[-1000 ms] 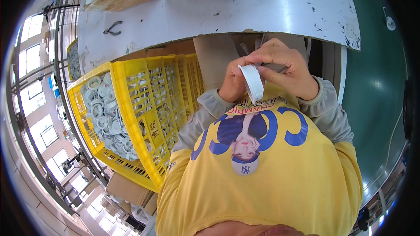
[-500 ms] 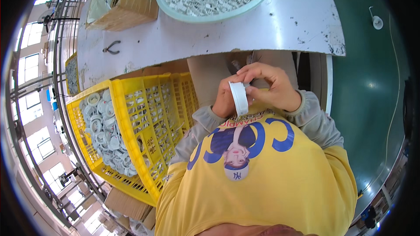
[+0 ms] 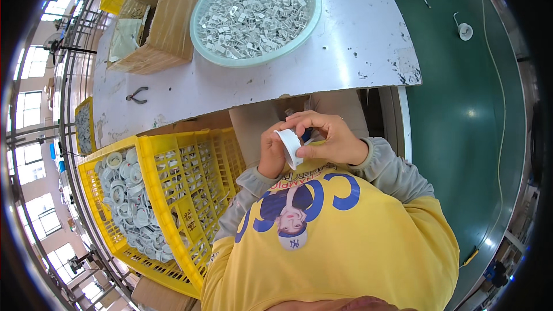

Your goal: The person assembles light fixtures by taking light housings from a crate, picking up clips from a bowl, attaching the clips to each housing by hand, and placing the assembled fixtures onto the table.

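A white round plastic housing point(image 3: 291, 152), shaped like a short ring with a rim, is held in front of my chest, its rim tilted to the upper left. My left hand point(image 3: 271, 154) is closed around its left side. From the right, my right hand point(image 3: 333, 138) arches over it, with the thumb and fingertips pinching its near side and upper edge. The inside of the housing is mostly hidden by my fingers.
A pale green basket point(image 3: 199, 46) of small metal and white clips stands on the white table point(image 3: 230, 89), beside a cardboard box point(image 3: 167, 34) and pliers point(image 3: 137, 95). At my left, a yellow crate point(image 3: 167, 207) holds many white ring parts. Another white part point(image 3: 465, 31) lies on the green floor.
The housing has turned, showing a more slanted rim. In the picture, both hands sit lower and further left, and more of the table shows as the view has shifted.
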